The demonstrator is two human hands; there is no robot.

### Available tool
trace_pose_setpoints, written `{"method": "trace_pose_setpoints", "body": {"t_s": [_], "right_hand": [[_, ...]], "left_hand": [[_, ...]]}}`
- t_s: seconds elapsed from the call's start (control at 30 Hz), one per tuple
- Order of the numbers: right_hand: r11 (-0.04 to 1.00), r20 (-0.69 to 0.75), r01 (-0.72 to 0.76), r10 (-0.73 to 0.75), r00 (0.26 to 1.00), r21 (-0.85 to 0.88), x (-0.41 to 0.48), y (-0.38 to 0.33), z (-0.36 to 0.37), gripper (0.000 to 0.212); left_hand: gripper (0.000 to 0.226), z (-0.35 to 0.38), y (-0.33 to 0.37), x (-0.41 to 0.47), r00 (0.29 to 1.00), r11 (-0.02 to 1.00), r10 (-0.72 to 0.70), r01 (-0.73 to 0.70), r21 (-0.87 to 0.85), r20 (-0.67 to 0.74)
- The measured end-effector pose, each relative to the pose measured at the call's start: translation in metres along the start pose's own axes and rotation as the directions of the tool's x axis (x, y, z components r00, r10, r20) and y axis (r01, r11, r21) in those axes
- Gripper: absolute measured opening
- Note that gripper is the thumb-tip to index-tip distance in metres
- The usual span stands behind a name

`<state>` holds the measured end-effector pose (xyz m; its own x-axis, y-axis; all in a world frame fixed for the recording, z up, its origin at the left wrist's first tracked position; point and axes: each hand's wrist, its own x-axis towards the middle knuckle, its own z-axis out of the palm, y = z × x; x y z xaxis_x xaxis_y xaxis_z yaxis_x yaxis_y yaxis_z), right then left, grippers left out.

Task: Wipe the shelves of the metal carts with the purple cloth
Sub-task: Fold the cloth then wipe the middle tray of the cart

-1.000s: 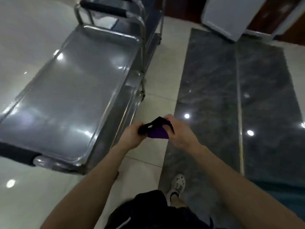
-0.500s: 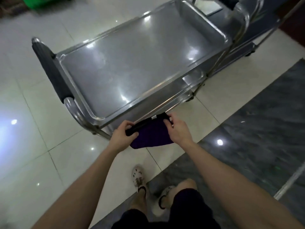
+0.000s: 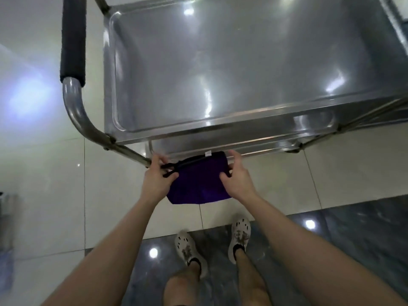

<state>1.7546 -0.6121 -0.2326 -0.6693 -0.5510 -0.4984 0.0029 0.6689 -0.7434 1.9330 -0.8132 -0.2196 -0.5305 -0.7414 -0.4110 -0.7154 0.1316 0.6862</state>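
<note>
1. The person has stepped up to the near edge of the metal cart (image 3: 220,131).
2. The purple cloth (image 3: 198,184) (bunched a second ago) now hangs spread there, off the top shelf (image 3: 220,67).
3. The left hand (image 3: 157,180) pinches its left corner and the right hand (image 3: 237,181) clasps its right side; wiping can likely begin.

Purple cloth (image 3: 197,184) before metal cart (image 3: 220,69)

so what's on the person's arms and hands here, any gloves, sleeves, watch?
Nothing worn. The left hand and right hand are bare, no gloves, no rings or markings that show. The left forearm and right forearm are bare to the frame edge: no sleeves, watch or band in view.
</note>
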Motion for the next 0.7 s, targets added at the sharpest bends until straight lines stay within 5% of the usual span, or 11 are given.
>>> {"method": "trace_pose_setpoints", "body": {"t_s": [0.3,0.4,0.5,0.6,0.7], "right_hand": [[0.972,-0.010,0.182,-0.186,0.983,-0.149,0.082,-0.001,0.022,0.023],[0.945,0.079,0.236,-0.224,0.971,-0.226,0.129,-0.008,0.031,0.030],[0.786,0.227,0.252,-0.146,0.963,-0.564,0.158,0.010,0.051,0.048],[0.655,0.191,0.342,-0.292,0.937,-0.674,0.160,0.032,0.080,0.049],[0.582,0.154,0.457,-0.495,0.855,-0.672,0.160,0.039,0.111,0.048]], "left_hand": [[0.014,0.016,-0.007,0.102,0.999,0.984,0.042,-0.035,0.175,-0.034],[0.040,0.021,-0.017,0.140,0.996,0.972,0.068,-0.054,0.230,-0.056],[0.045,0.036,-0.048,0.139,0.993,0.965,0.108,-0.093,0.243,-0.046],[0.016,0.056,-0.094,0.111,0.970,0.998,0.048,-0.036,0.053,-0.237],[0.040,0.065,-0.144,0.089,0.865,0.996,-0.094,0.081,-0.048,-0.492]]}}
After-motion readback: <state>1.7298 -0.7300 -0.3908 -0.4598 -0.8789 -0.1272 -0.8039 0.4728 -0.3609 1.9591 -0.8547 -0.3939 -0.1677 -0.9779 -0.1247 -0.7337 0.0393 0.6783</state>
